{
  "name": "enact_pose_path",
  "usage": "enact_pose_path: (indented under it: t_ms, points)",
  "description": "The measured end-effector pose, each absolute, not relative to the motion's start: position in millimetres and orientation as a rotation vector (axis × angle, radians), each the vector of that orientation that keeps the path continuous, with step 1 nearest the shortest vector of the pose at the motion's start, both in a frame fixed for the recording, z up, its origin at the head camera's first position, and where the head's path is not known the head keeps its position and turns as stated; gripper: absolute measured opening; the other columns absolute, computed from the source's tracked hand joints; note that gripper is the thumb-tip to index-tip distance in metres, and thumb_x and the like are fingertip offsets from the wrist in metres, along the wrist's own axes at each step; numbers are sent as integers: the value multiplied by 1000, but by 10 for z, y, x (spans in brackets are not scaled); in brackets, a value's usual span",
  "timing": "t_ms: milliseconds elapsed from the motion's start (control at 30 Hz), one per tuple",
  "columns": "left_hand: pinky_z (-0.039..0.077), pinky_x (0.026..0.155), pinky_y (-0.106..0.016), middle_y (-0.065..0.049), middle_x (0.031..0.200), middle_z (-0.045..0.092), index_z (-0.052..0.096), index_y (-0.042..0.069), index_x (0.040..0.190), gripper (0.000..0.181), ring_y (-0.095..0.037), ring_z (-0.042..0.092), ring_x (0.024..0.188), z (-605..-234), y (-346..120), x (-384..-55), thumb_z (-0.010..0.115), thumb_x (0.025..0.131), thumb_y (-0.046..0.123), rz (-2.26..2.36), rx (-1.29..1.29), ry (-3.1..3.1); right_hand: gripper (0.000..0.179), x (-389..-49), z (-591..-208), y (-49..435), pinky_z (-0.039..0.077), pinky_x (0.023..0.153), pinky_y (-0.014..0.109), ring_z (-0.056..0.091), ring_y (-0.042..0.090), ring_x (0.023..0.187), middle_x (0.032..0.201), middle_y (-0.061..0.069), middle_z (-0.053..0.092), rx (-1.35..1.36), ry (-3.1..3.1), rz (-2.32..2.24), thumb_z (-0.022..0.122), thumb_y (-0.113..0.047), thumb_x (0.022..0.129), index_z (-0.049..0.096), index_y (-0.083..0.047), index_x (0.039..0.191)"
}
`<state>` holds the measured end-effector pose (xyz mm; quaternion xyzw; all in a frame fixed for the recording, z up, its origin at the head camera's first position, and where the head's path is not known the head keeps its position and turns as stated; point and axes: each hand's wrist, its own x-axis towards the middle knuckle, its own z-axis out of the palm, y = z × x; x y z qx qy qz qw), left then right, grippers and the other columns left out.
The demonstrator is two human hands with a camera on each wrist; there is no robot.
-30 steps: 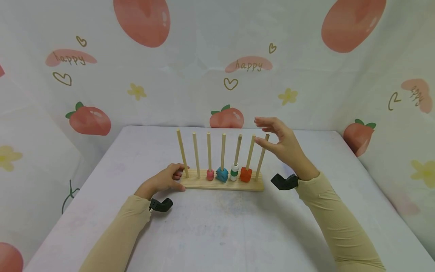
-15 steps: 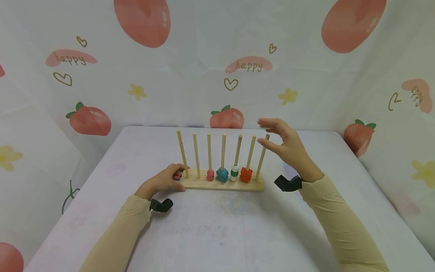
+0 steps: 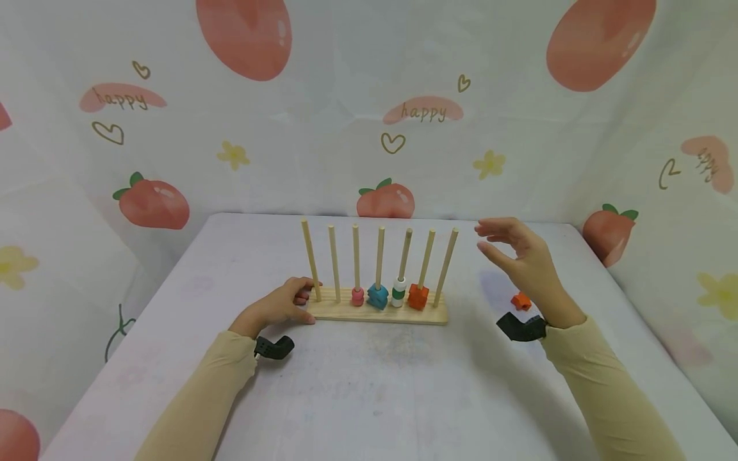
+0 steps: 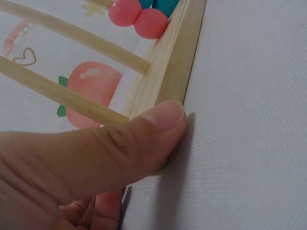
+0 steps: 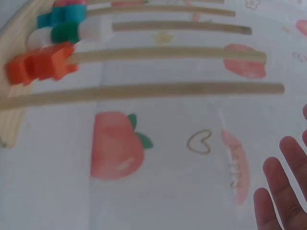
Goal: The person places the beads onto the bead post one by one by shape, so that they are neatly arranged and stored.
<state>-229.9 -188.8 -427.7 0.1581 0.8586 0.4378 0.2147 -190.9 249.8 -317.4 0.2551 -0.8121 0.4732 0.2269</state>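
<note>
A wooden peg board [image 3: 380, 315] with a row of several upright pegs stands on the table. Pink beads [image 3: 357, 296] sit low on one peg, with blue beads [image 3: 377, 297], a white-green-white stack [image 3: 398, 292] and orange beads [image 3: 418, 297] on the pegs to their right. My left hand [image 3: 278, 302] grips the board's left end, its thumb [image 4: 144, 129] against the front edge and the fingers behind. My right hand [image 3: 521, 259] is raised to the right of the last peg [image 3: 446, 266], fingers spread from the thumb, holding nothing.
A loose orange bead [image 3: 521, 301] lies on the table, below my right hand in the head view. Behind the table [image 3: 375, 384] hangs a white cloth [image 3: 328, 166] printed with peaches. The outer pegs on both ends bear no beads.
My right hand has moved right and slightly down, away from the peg tops. The loose orange bead now shows beside the wrist. My left hand and the board have stayed put.
</note>
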Motion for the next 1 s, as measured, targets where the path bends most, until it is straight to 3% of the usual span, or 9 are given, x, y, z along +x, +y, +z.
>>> enact_pose_path:
  t_ms: [233, 467, 533, 700, 767, 867, 967, 1000]
  points:
    - [39, 99, -41, -20, 127, 39, 45, -1, 138, 77, -29, 42, 112, -4303, -1885, -2325, 83, 72, 7, 1226, 440, 2388, 33, -1848, -3386, 2811, 42, 88, 6, 58, -5, 98, 107, -10, 64, 479, -2412, 1182, 69, -5, 88, 62, -5, 120]
    - [39, 101, -42, -21, 129, 38, 41, -2, 139, 79, -30, 43, 114, -4312, -1881, -2328, 83, 73, 9, 1200, 429, 2386, 33, -1861, -3679, 3185, 42, 83, 4, 55, -12, 96, 105, -23, 60, 374, -2534, 1164, 68, -10, 90, 61, -6, 122]
    - [38, 101, -42, -20, 128, 38, 41, -2, 139, 79, -30, 43, 114, -4317, -1878, -2328, 84, 73, 9, 1200, 423, 2386, 34, -1870, -3745, 3278, 41, 82, 3, 54, -13, 96, 108, -16, 61, 360, -2587, 1147, 68, -13, 91, 60, -6, 123]
    - [38, 100, -43, -19, 125, 40, 43, -1, 138, 78, -29, 42, 112, -4324, -1887, -2330, 84, 72, 7, 1216, 414, 2385, 40, -1879, -3851, 3484, 42, 79, 6, 51, -16, 95, 120, 15, 61, 316, -2775, 1102, 64, -22, 94, 56, -4, 128]
    - [38, 100, -43, -19, 125, 40, 43, -1, 138, 78, -29, 42, 112, -4323, -1892, -2331, 84, 72, 7, 1220, 411, 2385, 43, -1881, -3876, 3554, 46, 80, 13, 54, -10, 98, 124, 20, 59, 289, -2858, 1089, 63, -25, 95, 54, -3, 131]
    - [39, 99, -42, -20, 125, 40, 42, -2, 138, 79, -29, 43, 112, -4322, -1895, -2331, 84, 72, 8, 1206, 428, 2393, 47, -1896, -3906, 3626, 49, 81, 23, 62, 12, 105, 128, 21, 58, 269, -2978, 1065, 61, -27, 95, 52, -3, 134]
    - [39, 99, -42, -20, 125, 39, 41, -3, 138, 79, -29, 43, 111, -4315, -1890, -2325, 84, 72, 8, 1201, 432, 2395, 49, -1916, -3936, 3666, 50, 80, 24, 60, 36, 111, 128, 25, 58, 286, -3067, 1116, 60, -25, 96, 49, 2, 135]
    - [39, 99, -42, -21, 126, 39, 41, -4, 138, 79, -29, 43, 111, -4312, -1887, -2322, 84, 73, 8, 1198, 435, 2396, 49, -1928, -3949, 3675, 49, 79, 21, 60, 38, 111, 127, 26, 57, 285, -3092, 1132, 60, -24, 96, 49, 3, 136]
